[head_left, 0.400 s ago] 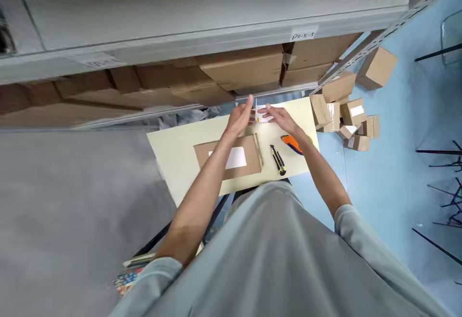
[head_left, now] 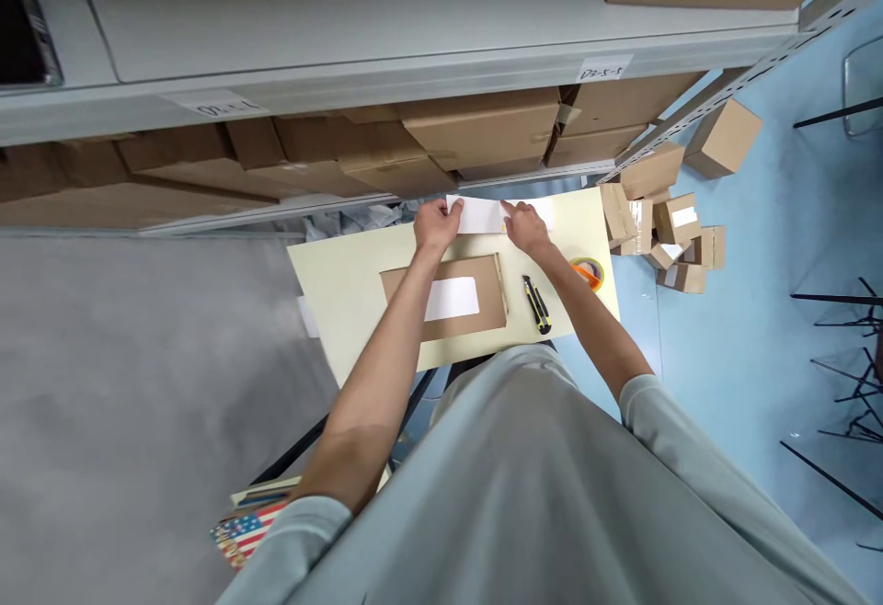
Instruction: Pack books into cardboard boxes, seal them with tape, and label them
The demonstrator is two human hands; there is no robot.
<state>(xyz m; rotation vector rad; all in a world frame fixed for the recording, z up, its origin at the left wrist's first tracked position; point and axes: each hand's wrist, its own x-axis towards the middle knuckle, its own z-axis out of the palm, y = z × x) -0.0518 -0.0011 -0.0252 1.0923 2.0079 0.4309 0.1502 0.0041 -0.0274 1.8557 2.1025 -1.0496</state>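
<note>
1. Where the two hands come together near the far edge of the bench (head_left: 349,283), a strip of white paper (head_left: 479,217) spans the gap between them. Its long axis runs from left to right, roughly along that far edge and across the line of the arms.
2. Left hand (head_left: 434,226): the fingers are pinched on the left end of the strip, with the thumb toward its upper side. From these fingers the strip extends to the right.
3. Right hand (head_left: 527,227): the forefinger points leftward and meets the strip at its right-hand part. Whether these fingers grip or merely press cannot be told. From this fingertip, the main visible stretch of the strip lies to the left.
4. Both hands appear to touch the strip, so neither is clearly nearer. White also shows to the right of the right hand; whether it belongs to the same sheet is unclear.
5. Surroundings: a flat cardboard box (head_left: 491,297), bearing a white label (head_left: 455,300), lies on the near side of the strip, partly hidden by the left arm. A yellow-and-black cutter (head_left: 536,305) lies to its right, apart from the fingers.
</note>
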